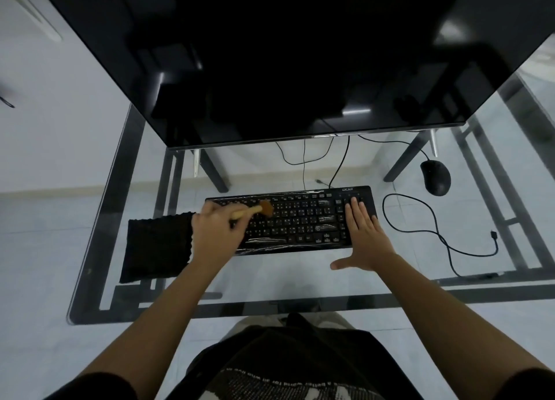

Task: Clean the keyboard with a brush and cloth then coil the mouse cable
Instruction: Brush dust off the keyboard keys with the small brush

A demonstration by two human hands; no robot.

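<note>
A black keyboard (300, 216) lies on the glass desk (270, 279), partly under clear plastic film. My left hand (216, 234) grips a small wooden-handled brush (258, 210) whose brown bristles rest on the upper left keys. My right hand (365, 234) lies flat, fingers spread, on the keyboard's right end over the number pad. A black cloth (156, 246) lies flat just left of the keyboard, partly under my left wrist. The black mouse (436, 177) sits at the far right, and its cable (420, 222) loops loosely across the glass to a free plug (494, 235).
A large dark monitor (285, 54) overhangs the back of the desk. Thin cables (303, 159) hang behind the keyboard. The desk's dark frame (99, 249) shows through the glass. The front edge runs just past my forearms.
</note>
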